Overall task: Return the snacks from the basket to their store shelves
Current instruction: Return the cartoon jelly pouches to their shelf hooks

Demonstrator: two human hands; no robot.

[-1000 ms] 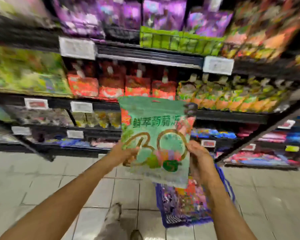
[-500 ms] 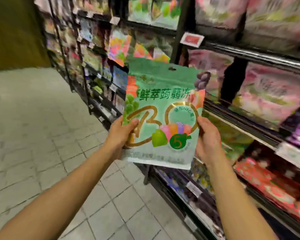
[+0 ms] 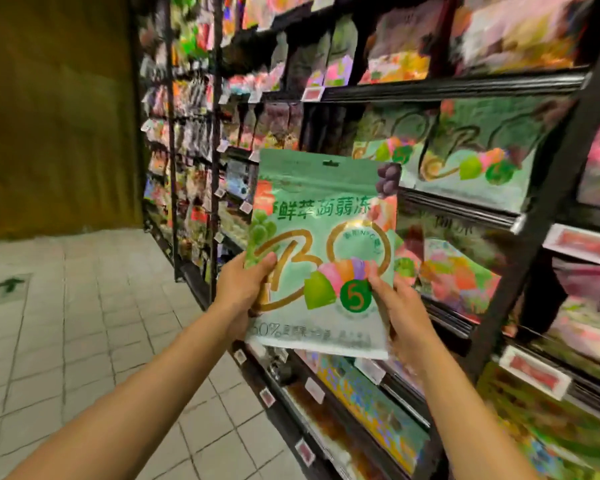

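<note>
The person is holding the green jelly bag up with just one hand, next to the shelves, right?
Not quite. The head view shows both hands on the green jelly bag: the left hand grips its left edge and the right hand its lower right edge. The rest is right: the bag is held up next to the shelves.

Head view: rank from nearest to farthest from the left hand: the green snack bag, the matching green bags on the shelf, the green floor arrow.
1. Green snack bag, held by the left hand.
2. Matching green bags, on the shelf up right.
3. Green floor arrow, far left on the tiles.
</note>
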